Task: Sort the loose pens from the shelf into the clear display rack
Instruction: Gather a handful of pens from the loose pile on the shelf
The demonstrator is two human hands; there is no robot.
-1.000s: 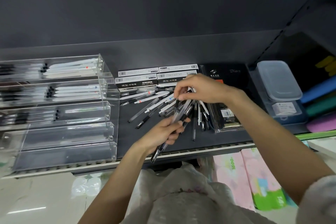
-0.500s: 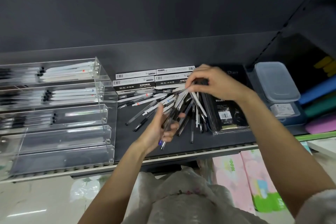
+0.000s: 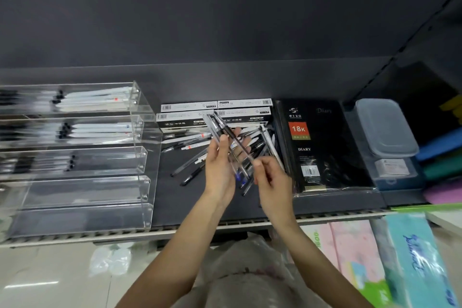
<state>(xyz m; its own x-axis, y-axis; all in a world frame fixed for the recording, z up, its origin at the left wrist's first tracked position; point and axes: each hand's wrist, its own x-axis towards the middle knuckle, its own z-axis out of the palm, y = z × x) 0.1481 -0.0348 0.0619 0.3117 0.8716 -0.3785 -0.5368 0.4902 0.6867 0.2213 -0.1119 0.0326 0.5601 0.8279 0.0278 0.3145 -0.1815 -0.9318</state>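
Left hand (image 3: 220, 170) grips a pen bundle (image 3: 231, 147), right hand (image 3: 271, 177) pinches its ends (align tips first), then slide into the rack (image 3: 147, 157).

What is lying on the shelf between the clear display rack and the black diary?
In the head view, between the clear display rack and the black diary: loose pens and flat pen boxes.
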